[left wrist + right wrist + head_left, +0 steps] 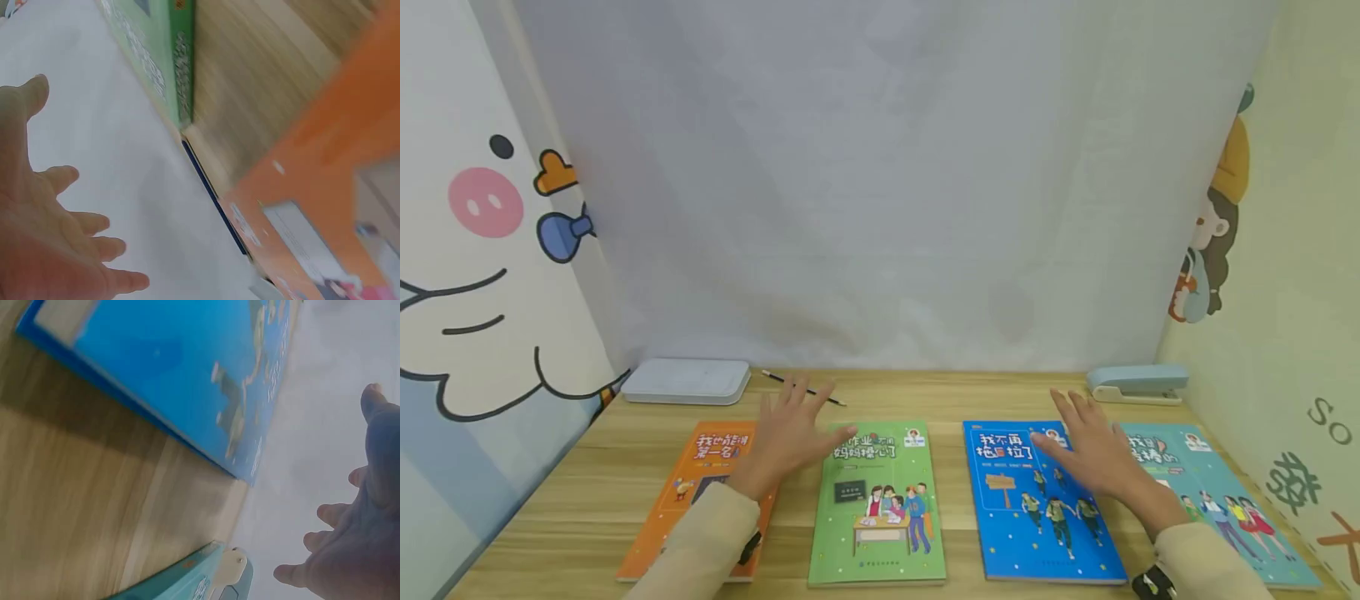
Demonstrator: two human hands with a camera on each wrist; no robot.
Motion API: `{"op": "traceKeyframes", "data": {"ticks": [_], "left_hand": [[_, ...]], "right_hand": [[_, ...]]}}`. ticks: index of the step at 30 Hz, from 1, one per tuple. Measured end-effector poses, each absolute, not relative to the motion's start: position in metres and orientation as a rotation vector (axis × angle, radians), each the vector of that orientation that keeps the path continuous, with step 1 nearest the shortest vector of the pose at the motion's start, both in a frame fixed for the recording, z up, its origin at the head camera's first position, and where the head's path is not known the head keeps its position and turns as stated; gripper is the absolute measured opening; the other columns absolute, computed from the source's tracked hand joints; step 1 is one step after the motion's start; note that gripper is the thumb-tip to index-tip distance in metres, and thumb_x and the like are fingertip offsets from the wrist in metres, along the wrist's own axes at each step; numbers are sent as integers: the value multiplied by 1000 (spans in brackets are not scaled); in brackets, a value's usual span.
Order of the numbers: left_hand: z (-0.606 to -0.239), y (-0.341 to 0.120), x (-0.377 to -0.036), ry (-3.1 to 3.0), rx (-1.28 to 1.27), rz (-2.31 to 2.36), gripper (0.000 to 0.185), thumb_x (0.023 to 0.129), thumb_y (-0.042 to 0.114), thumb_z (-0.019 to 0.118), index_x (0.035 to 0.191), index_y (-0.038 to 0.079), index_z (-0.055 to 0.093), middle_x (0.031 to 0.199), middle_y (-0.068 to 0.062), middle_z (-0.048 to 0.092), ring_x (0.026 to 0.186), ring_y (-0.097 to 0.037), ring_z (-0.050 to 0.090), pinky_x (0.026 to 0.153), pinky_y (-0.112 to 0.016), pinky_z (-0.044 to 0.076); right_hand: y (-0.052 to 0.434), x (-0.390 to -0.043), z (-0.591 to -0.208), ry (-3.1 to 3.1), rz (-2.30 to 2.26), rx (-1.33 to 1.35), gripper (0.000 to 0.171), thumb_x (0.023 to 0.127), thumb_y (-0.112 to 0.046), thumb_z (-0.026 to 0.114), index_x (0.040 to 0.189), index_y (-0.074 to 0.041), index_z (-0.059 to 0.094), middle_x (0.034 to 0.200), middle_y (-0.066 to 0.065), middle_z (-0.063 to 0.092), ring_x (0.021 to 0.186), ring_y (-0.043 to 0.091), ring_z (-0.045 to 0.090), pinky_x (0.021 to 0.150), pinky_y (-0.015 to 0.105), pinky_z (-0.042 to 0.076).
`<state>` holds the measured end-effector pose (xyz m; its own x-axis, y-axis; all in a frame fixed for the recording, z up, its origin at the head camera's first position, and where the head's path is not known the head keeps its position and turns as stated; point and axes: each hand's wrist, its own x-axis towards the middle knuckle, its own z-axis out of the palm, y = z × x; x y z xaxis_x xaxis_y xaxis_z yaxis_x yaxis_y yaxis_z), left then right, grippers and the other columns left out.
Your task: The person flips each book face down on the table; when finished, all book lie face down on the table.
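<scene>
Four picture books lie flat in a row on the wooden desk [587, 492], and the green book [880, 508] serves as the landmark: the orange book [700, 492] lies just to its left, the blue book [1037, 508] to its right with a strip of bare wood between, and the teal book [1217, 500] lies beyond the blue one, almost touching it. The left hand [790, 437] hovers with fingers spread wide and straight, holding nothing, above the gap between the orange book and the green book, its fingertips reaching toward the green book's upper left corner. The right hand [1093, 454] is likewise spread and holds nothing, palm down over the seam between the blue and teal books; whether it touches the covers cannot be told. In the left wrist view the left hand [44, 237] shows fingers loosely extended, with the green and orange covers beyond it. In the right wrist view the right hand [350, 531] is open too, beside the blue cover. Behind the green book, near the left hand's fingertips, lies a thin dark pencil [801, 387]; further left at the back sits a flat white box [687, 381], and far to the right at the back a pale blue stapler [1137, 383]
</scene>
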<state>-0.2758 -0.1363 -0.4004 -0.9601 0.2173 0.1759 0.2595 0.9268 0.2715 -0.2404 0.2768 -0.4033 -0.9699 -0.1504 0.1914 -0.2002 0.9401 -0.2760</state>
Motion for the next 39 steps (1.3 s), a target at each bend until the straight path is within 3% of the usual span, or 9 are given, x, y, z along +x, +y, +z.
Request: {"op": "traceKeyframes", "data": {"ticks": [4,11,19,27,39], "left_hand": [[-401,-119,-279,-2950,-432,-444,81,89,63,60,153,17,41,162,-25,24,151,-48,18,117,-72,15],[-394,-84,-281,-2948,-535,-501,78,90,62,60,153,20,42,162,-21,28,151,-44,23,117,-71,17],[-395,-33,-282,-2879,-762,-590,74,90,57,64,152,22,44,160,-18,34,148,-40,32,119,-65,23],[-396,21,-276,-2847,-969,-544,73,89,57,66,152,27,44,160,-11,38,147,-30,38,120,-56,29],[-404,74,-265,-2831,-1133,-426,74,88,62,64,151,29,45,158,-6,42,144,-24,44,118,-43,37]], "right_hand": [[288,-241,-403,-2923,413,268,84,98,-53,53,154,4,27,153,39,28,138,62,27,97,82,31],[313,-237,-401,-2950,635,308,86,99,-45,58,155,7,19,155,39,24,139,62,25,103,79,29],[345,-234,-401,-2989,777,289,91,97,-42,63,156,6,12,150,45,27,129,67,35,92,76,41],[373,-229,-400,-2989,809,256,92,93,-37,70,154,6,16,141,46,38,121,64,48,82,66,53],[414,-225,-405,-3024,917,188,92,92,-30,72,150,15,16,135,47,41,119,63,51,84,59,56]]}}
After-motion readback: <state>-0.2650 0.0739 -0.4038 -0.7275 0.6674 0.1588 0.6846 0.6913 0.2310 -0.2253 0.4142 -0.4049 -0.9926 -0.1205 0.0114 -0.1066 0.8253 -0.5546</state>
